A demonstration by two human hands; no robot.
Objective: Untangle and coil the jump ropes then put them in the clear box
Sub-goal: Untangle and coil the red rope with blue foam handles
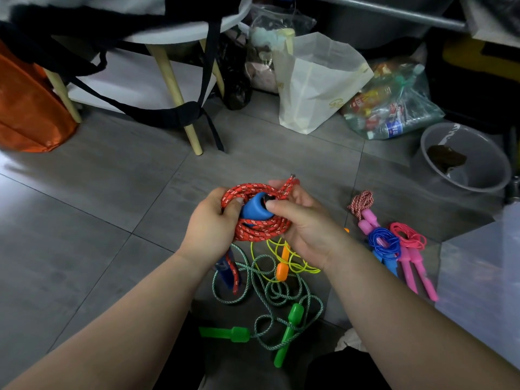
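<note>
Both hands hold one coil at the middle of the view, above the floor (112,192). The left hand (213,220) grips the red jump rope (261,229), its fingers curled through the loops from the outer side. The right hand (304,220) cups the other side of the coil, fingers behind the strands and thumb pressed on the top of the blue handle (253,209), which sits in the middle of the loops between the two hands. A short rope end (291,181) sticks up past the right hand's fingertips. A red strand (235,274) hangs below the left wrist beside a second blue handle (223,270).

Directly beneath the hands, on the floor, lies the loose green jump rope (270,294) with its green handles (289,330), and the yellow jump rope (295,266) with an orange handle (281,270) just under the right hand. To the right of the right hand lie three coiled ropes close together: a red-and-white rope (363,201), a blue rope (384,244) and a pink rope (408,237). Farther right of them stands the clear box (478,277), well apart from both hands. A grey basin (467,136) sits beyond the right hand.
</note>
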